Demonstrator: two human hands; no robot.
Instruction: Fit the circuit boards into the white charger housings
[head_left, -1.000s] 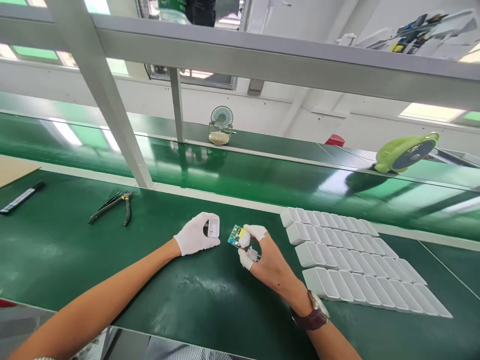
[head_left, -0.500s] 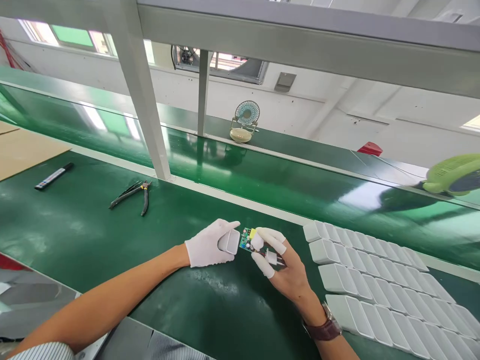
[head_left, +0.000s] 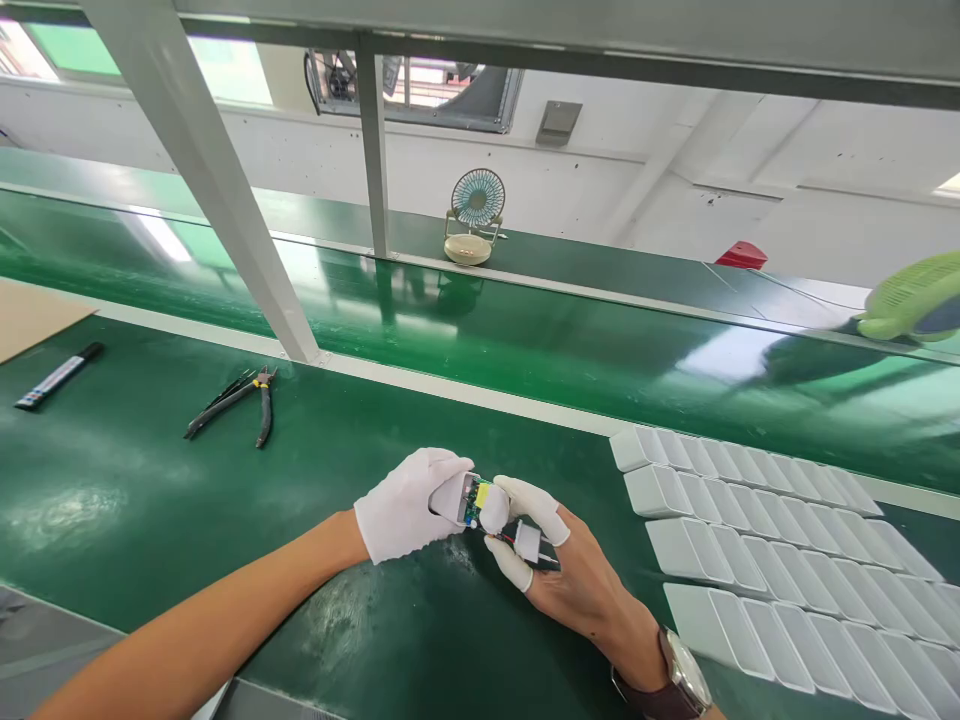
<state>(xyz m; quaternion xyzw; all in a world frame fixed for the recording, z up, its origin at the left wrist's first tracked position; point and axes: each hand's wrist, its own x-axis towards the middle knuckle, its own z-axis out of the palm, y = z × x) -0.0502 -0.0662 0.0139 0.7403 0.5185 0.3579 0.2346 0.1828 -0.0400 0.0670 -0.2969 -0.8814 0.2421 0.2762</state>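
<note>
Circuit board (head_left: 472, 501) and white casing (head_left: 448, 497) meet between your hands in the head view, over the green surface (head_left: 390, 415), nearer its far edge than its left or right end. Your left hand (head_left: 409, 505), gloved, curls around the casing, whose mouth faces right; your right hand (head_left: 568, 562) pinches the board's right part, thumb and finger about the white rounded component (head_left: 494, 509). From that pinch the board points left, its long axis slanting slightly down to the right, roughly along the far edge. Its left end sits at the casing's mouth, closer to your left fingertips; you cannot tell how far inside it reaches. White plug piece (head_left: 527, 541) hangs by wires at your right hand's hollow, apart from the casing, prongs towards the surface's right end.
</note>
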